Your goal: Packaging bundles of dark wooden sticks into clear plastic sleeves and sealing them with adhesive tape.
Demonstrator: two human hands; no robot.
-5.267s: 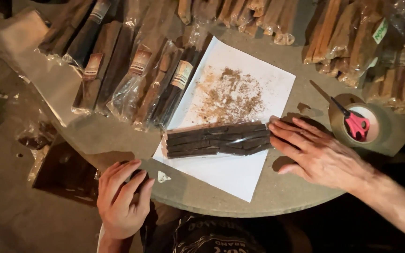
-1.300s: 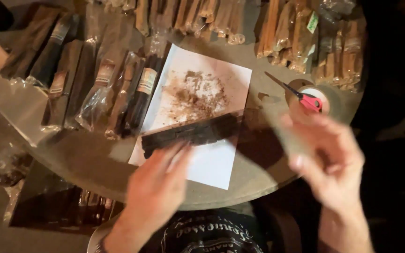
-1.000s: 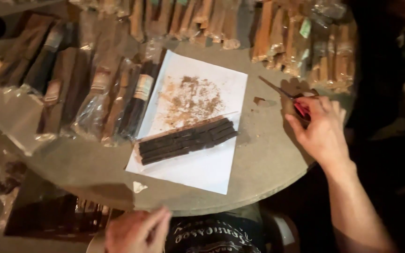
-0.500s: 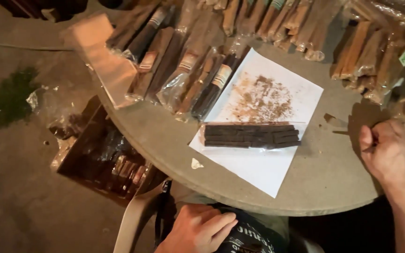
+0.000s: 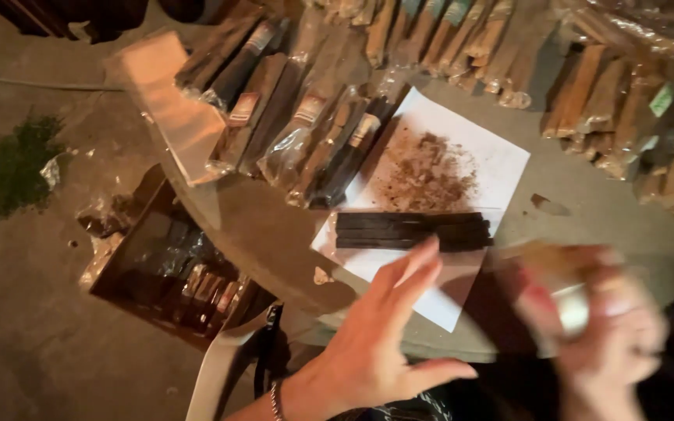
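Dark sticks (image 5: 411,231): flat row on white paper (image 5: 501,168) | left hand (image 5: 376,343) grip spread | right hand (image 5: 610,335) blurred, grip unclear

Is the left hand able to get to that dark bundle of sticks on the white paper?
Probably yes. The left hand hovers open just in front of the dark bundle, its fingers nearly at its near edge, with only bare white paper between them.

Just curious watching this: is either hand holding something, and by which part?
The left hand is open, holding nothing. The right hand is blurred; something pale and red shows at it, but the thing and the grip cannot be told.
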